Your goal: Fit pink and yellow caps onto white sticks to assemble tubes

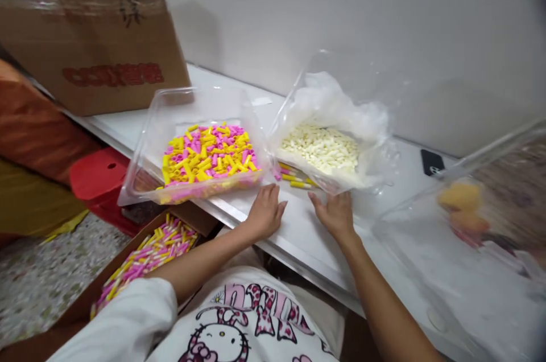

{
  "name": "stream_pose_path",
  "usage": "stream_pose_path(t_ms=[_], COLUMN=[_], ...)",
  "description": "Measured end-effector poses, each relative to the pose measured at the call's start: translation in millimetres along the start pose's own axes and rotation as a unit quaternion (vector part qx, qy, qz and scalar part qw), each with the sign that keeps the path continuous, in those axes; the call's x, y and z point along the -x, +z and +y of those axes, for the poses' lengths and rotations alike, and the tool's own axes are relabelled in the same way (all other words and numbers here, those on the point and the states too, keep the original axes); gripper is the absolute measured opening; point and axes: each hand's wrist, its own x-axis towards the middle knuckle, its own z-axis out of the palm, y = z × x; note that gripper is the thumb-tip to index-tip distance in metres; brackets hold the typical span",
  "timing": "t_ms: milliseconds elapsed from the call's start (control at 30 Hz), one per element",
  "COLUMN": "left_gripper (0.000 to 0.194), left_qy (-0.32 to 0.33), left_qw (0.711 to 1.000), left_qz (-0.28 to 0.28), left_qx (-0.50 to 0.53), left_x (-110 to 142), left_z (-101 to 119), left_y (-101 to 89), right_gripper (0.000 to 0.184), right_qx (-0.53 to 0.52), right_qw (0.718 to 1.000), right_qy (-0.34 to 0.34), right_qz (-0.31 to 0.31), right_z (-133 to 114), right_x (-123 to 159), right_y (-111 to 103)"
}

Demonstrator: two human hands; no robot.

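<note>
A white surface (298, 242) is carrying a clear tray (140, 145) and, to its right, a lined tray (370, 117). Near their closest edges, the left hand (265, 212) is resting with fingers slightly parted, the right hand (336, 217) with fingers wide; neither is visibly holding anything. Sticks (301, 184) are lying between the trays, yellow and pink tubes (209, 151) are filling the first, cream pieces (324, 148) the second. This is looking like a reaching step; grasping would be calling for narrower fingers.

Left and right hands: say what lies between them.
The head view shows only white tabletop between left hand and right hand; coloured sticks lie beyond.
</note>
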Motion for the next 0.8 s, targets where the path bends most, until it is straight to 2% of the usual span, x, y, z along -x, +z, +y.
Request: stream_pose_path(t_ms=[133,233,300,467,567,800], left_gripper=[0.055,0.05,0.044,0.043,0.042,0.034], left_qy=[-0.086,-0.12,-0.121,-0.072,-0.031,0.067], left_qw=[0.991,0.985,0.985,0.989,0.99,0.98], left_qz=[-0.052,-0.049,-0.05,-0.065,-0.082,-0.159], left_qx=[-0.093,-0.113,-0.112,-0.11,-0.109,-0.104], left_x=[-49,-73,-83,-87,-87,-97], left_z=[-2,-9,-14,-17,-15,-17], left_y=[31.0,42.6,45.6,46.3,47.0,49.1], right_gripper=[0.066,0.07,0.071,0.067,0.059,0.053], right_qx=[0.078,0.063,0.04,-0.009,-0.024,0.033], right_qw=[0.995,0.994,0.995,0.997,0.994,0.971], right_qy=[0.025,0.03,0.032,-0.019,-0.052,0.03], right_qz=[-0.065,-0.083,-0.087,-0.075,-0.096,-0.235], right_z=[8,5,5,3,-2,-12], right_x=[-7,-8,-9,-13,-15,-18], right_y=[11,18,22,26,24,5])
